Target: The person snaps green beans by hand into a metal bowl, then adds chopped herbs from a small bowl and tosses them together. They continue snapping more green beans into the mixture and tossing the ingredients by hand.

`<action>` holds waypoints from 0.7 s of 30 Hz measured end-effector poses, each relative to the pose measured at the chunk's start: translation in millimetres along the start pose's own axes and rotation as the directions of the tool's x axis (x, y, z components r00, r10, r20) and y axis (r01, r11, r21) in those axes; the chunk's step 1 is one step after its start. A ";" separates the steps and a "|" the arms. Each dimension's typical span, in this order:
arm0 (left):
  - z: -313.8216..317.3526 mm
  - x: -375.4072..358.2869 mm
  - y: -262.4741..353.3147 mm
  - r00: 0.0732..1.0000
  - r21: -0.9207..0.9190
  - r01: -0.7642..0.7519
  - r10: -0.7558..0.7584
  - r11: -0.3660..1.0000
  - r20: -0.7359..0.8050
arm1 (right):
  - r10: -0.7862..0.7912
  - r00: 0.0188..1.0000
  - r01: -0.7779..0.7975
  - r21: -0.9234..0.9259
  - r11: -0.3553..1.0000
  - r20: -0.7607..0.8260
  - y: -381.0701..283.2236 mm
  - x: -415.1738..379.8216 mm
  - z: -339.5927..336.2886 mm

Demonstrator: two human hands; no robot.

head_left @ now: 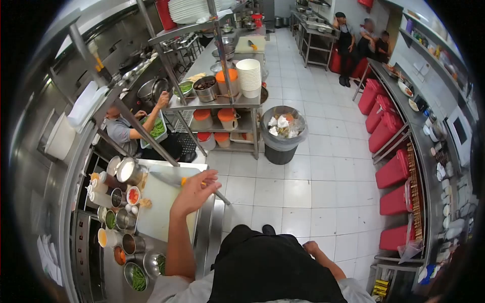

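Left hand, fingers loosely spread, just beside the yellow-handled chef's knife at its ten o'clock, over the white cutting board; right hand at five o'clock, grip unclear.

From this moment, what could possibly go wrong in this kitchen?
The left hand is very near the knife, so a careless reach might cause a cut. The containers stand crowded beside the cutting board; one could be knocked over. The bin looks nearly full, so waste might spill onto the floor.
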State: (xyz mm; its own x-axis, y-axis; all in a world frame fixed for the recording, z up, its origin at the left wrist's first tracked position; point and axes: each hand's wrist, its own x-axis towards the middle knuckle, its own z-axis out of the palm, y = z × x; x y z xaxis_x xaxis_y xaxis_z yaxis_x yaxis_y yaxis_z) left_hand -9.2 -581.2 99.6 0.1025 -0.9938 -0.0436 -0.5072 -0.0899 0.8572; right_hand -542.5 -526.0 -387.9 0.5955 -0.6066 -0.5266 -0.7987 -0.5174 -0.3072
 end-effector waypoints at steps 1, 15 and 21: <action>-1.5 20.7 -11.1 1.000 -0.003 0.005 -0.005 1.000 0.000 | 0.020 0.998 -0.019 -0.018 1.000 0.059 1.5 -2.4 7.3; -135.3 347.1 -252.5 0.744 -0.821 -0.022 -0.539 0.571 -0.395 | 0.223 0.973 -0.227 0.321 0.919 0.050 -6.7 67.7 -78.9; -180.3 434.4 -318.7 0.528 -0.888 -0.068 -0.739 0.454 -0.419 | 0.612 0.702 -0.352 0.924 -0.147 0.365 -42.0 113.3 -183.8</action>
State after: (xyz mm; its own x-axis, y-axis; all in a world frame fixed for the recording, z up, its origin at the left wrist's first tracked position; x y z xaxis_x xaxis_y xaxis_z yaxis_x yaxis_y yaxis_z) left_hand 351.2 -972.4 -100.0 0.7873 -0.4304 -0.4416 0.5225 0.0854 0.8483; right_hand -425.6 -683.9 -289.0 -0.1017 -0.5224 -0.8466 -0.1718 0.8475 -0.5023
